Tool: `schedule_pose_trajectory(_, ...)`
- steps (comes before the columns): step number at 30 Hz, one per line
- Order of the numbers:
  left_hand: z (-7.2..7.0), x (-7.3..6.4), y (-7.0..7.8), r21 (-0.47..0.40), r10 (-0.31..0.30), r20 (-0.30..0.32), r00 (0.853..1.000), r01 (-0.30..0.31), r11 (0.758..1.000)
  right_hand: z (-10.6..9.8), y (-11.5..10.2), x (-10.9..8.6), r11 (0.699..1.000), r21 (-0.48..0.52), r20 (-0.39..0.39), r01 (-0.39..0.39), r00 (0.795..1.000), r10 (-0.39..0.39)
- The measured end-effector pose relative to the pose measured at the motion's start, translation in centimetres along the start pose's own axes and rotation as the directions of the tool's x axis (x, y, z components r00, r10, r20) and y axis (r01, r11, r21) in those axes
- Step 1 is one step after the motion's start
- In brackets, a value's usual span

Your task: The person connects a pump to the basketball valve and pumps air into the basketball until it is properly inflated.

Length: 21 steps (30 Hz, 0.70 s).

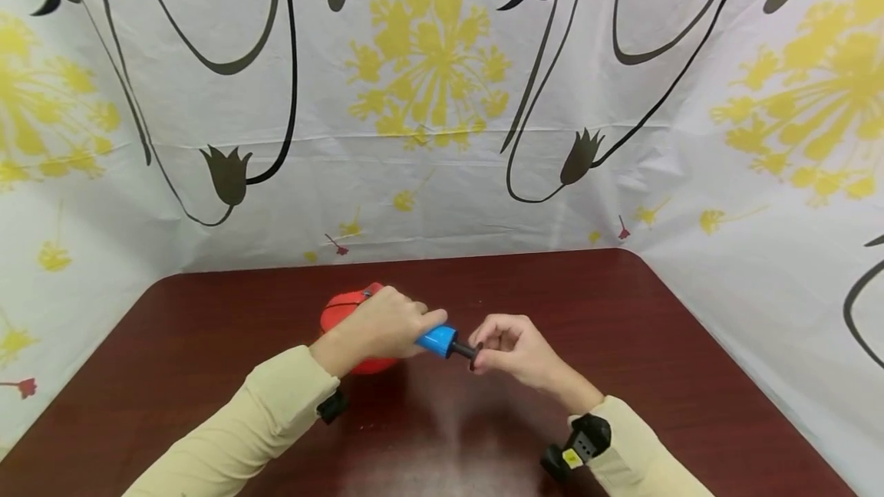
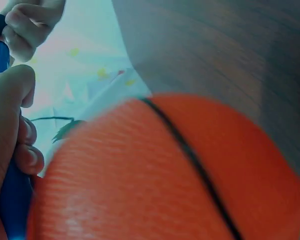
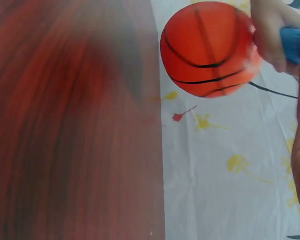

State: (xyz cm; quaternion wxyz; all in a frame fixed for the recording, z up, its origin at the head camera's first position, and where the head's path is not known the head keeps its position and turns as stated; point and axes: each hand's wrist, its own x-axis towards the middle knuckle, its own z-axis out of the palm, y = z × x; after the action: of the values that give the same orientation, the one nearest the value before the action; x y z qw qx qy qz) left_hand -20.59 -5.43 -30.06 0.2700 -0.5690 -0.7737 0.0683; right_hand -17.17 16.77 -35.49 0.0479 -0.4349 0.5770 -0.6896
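My left hand [image 1: 387, 326] grips the blue barrel of a small hand pump [image 1: 437, 340] over the table. Thumb and fingers of my right hand [image 1: 514, 350] pinch the black end of the pump, and a short length of black rod shows between the barrel and those fingers. Behind and below the left hand is an orange-red toy basketball [image 1: 340, 313] with black lines, partly covered by that hand. It looks round in the right wrist view and fills much of the left wrist view. The join between pump and ball is hidden by the left hand.
The dark red-brown wooden table [image 1: 228, 343] has rounded far corners. A white sheet [image 1: 442, 198] printed with yellow and grey flowers hangs behind and at both sides. A black wrist device [image 1: 590, 437] sits on the right sleeve, and another dark one [image 1: 333, 406] at the left cuff.
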Motion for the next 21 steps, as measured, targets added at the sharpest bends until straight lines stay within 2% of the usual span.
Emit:
schedule_pose_trajectory(4, 0.3, -0.5, -0.2, -0.021, 0.019, 0.022, 1.0, -0.019, 1.0, -0.6, -0.8, -1.4, 0.994, 0.082, 0.056, -0.066, 0.997, 0.061)
schedule_pose_trajectory(7, 0.4, -1.1, -0.8, -0.014, 0.007, 0.013, 1.0, -0.007, 1.0, -1.8, -1.5, -2.9, 0.986, 0.149, 0.111, -0.07, 0.992, 0.053)
schedule_pose_trajectory(10, 0.6, -1.6, -1.2, -0.012, -0.014, -0.004, 1.0, 0.013, 1.0, -2.6, -1.8, -3.5, 0.984, 0.173, 0.144, -0.036, 0.99, 0.011)
schedule_pose_trajectory(12, 0.8, -1.6, -1.2, -0.015, -0.024, -0.032, 0.999, 0.024, 1.0, -2.5, -1.6, -3.1, 0.99, 0.143, 0.128, -0.008, 0.992, -0.01)
schedule_pose_trajectory(15, 1.2, -1.2, -0.9, 0.003, -0.037, -0.112, 0.993, 0.038, 0.999, -1.7, -1.0, -1.6, 0.998, 0.058, 0.049, 0.008, 0.999, -0.01)
schedule_pose_trajectory(19, 1.6, -0.7, -0.4, 0.048, -0.044, -0.213, 0.976, 0.055, 0.997, -0.7, 0.0, 0.5, 0.999, -0.03, -0.033, -0.023, 0.999, 0.022)
schedule_pose_trajectory(21, 1.6, -0.6, -0.4, 0.067, -0.033, -0.226, 0.974, 0.05, 0.996, -0.6, 0.2, 0.7, 0.999, -0.037, -0.032, -0.037, 0.999, 0.036)
